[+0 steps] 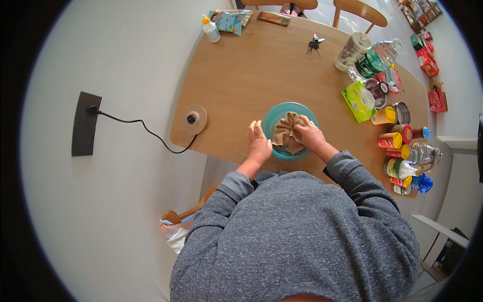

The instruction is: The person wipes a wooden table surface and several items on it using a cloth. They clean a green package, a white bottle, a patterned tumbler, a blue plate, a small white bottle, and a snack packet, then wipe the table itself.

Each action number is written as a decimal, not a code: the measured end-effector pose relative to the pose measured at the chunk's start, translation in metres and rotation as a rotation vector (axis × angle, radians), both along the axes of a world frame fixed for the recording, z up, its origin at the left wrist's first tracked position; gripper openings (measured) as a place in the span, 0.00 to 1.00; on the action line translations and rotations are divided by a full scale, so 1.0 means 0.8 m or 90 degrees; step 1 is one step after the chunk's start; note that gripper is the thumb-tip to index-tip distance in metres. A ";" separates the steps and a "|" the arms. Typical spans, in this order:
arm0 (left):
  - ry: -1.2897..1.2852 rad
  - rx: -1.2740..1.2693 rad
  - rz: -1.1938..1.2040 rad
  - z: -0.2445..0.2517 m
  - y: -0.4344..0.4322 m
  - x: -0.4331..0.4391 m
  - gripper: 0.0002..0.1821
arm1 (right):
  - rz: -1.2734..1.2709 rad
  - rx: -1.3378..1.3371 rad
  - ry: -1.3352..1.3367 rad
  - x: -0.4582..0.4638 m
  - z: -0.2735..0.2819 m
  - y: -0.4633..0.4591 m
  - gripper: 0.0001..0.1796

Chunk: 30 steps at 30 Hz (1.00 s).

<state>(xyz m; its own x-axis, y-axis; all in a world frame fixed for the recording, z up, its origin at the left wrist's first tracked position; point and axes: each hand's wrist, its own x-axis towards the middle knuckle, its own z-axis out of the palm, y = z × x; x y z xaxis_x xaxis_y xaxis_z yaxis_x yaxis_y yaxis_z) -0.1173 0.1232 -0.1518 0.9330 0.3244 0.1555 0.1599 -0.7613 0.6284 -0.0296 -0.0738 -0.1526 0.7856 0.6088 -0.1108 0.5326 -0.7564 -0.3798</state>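
A crumpled brown cloth (283, 130) lies in a turquoise plastic basin (270, 116) at the table edge in front of me. My right hand (311, 136) pinches the cloth on its right side, with the forearm crossing the basin's rim. At the basin's left side is my left hand (259, 144), fingers raised and apart, holding nothing. Its thumb tip is close to the rim and a corner of the cloth; whether it touches either is unclear. The cloth hides most of the basin's floor.
On the wooden table (241, 79), a round kettle base (199, 113) sits left, its black cord (143, 124) running to a wall socket strip (86, 124). Tissues (356, 104), a large water bottle (377, 60) and several jars (390, 140) crowd the right. Keys (314, 46) lie farther back.
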 end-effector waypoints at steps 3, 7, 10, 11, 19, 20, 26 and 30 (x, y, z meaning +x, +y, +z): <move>0.046 -0.012 -0.168 0.000 -0.014 0.012 0.31 | -0.039 0.008 -0.015 -0.008 -0.001 0.006 0.15; 0.429 0.066 -0.390 -0.023 -0.026 0.033 0.29 | -0.008 -0.142 0.081 -0.018 -0.022 0.019 0.30; 0.432 0.171 -0.402 -0.046 -0.038 0.039 0.25 | 0.060 -0.182 -0.005 -0.020 -0.044 0.024 0.34; 0.448 0.198 -0.403 -0.052 -0.041 0.043 0.24 | 0.076 -0.202 -0.013 -0.017 -0.049 0.023 0.33; 0.392 -0.455 0.088 -0.034 -0.042 0.067 0.32 | -0.255 0.406 0.264 0.012 -0.009 0.020 0.14; 0.398 -0.571 0.130 -0.025 -0.043 0.069 0.33 | -0.280 0.474 0.319 0.009 0.005 0.023 0.13; 0.351 -1.097 0.013 -0.014 -0.041 0.076 0.31 | -0.143 0.521 0.083 -0.014 0.070 0.050 0.10; 0.337 -1.055 -0.008 -0.041 -0.041 0.073 0.36 | -0.172 0.480 0.078 -0.016 0.073 0.063 0.17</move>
